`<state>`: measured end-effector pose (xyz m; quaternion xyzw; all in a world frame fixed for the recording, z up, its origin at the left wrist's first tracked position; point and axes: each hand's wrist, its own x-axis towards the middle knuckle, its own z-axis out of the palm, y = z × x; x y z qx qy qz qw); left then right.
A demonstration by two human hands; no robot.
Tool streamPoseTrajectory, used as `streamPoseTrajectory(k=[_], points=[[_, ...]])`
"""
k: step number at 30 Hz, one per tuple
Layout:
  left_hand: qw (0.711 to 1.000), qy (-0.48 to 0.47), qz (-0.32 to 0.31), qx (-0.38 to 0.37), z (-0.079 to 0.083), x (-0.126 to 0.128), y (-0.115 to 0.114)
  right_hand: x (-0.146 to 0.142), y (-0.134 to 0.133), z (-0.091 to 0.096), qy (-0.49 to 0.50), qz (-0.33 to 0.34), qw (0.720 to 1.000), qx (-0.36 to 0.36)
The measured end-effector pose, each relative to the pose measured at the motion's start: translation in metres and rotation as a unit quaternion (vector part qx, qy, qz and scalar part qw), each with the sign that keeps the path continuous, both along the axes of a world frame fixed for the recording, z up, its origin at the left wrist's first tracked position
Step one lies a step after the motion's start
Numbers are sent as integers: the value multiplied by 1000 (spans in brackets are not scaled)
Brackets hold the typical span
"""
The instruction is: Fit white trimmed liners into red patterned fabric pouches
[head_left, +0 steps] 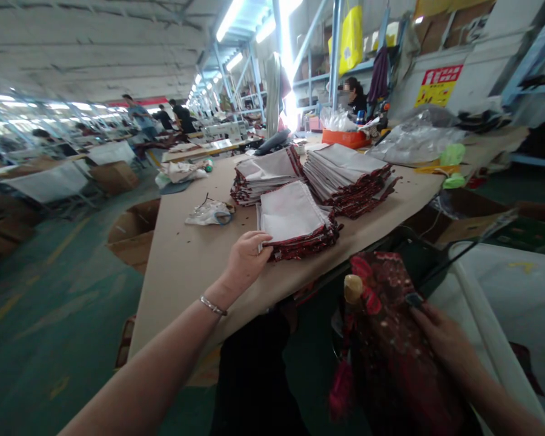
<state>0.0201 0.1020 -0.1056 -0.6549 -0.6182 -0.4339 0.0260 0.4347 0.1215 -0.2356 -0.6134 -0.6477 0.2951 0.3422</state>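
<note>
- The left hand [247, 257] has its grip pinching the near left corner of the small stack [290, 212], white pieces with dark red edges.
- The right hand [440, 333] lies against a dark red patterned cloth [390, 351], beyond the desk's edge; blur leaves its grip impossible to tell.
- The small stack rests on the desk [186, 260].
- Just behind it stand two bigger stacks [345, 166].
- A crumpled bundle [210, 213] lies to its left.

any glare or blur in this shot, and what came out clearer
In the head view, a white glare streak washes out part of the background; same view, right hand and dark red fabric look blurred; left hand and front stack look clearer.
</note>
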Motion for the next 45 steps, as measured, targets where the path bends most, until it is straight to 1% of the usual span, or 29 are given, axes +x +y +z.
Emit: streamPoseTrajectory(k=[1,2,3,4,5,6,7,8,10,12,15,19,21,24,26,27,29,31,33,35,37,41,43,45], points=[[1000,17,-1,-3,-1,1,2,6,-6,-29,-28,-11,999,-31],[999,34,-4,-6,-2,1,4,12,-12,-54,-50,-13,998,-42],[999,50,-6,-7,-3,1,6,17,-16,-74,-63,-10,997,-43],[998,68,-9,-10,-3,1,9,21,-19,-88,-70,-7,997,-32],[996,86,-12,-15,-3,0,11,24,-21,-95,-71,-1,997,-17],[994,103,-14,-22,-2,0,13,26,-21,-96,-67,5,998,-3],[992,118,-15,-30,-2,-1,14,27,-20,-93,-60,9,998,9],[991,129,-15,-37,-1,-2,15,26,-18,-85,-53,14,998,16],[989,139,-13,-46,0,-3,15,20,-15,-64,-35,21,999,32],[989,139,-16,-47,2,-3,14,9,-12,-39,-20,30,998,46],[990,128,-39,-55,5,-2,14,-12,-11,-4,10,46,997,67],[989,115,-59,-77,8,-4,16,-39,-5,45,22,119,987,108],[987,126,-69,-77,9,-5,18,-54,1,72,19,165,974,154],[983,144,-87,-75,10,-6,18,-79,8,109,33,229,944,235],[984,128,-96,-84,10,-7,18,-99,11,128,44,274,924,265],[985,112,-98,-90,10,-8,18,-108,13,135,47,298,915,268],[987,73,-105,-101,9,-9,19,-128,20,145,49,349,897,266],[987,36,-111,-110,9,-12,20,-147,29,150,43,393,880,262],[986,17,-111,-122,10,-15,21,-164,40,152,31,419,869,263],[986,22,-105,-129,11,-17,22,-180,52,154,13,427,864,267],[985,51,-103,-130,11,-18,22,-193,61,156,-11,426,863,272],[977,144,-96,-126,11,-18,24,-216,73,161,-88,415,857,294],[968,196,-82,-135,12,-18,24,-226,76,163,-143,405,850,306],[949,268,-64,-150,14,-18,23,-235,79,165,-210,402,836,310]])
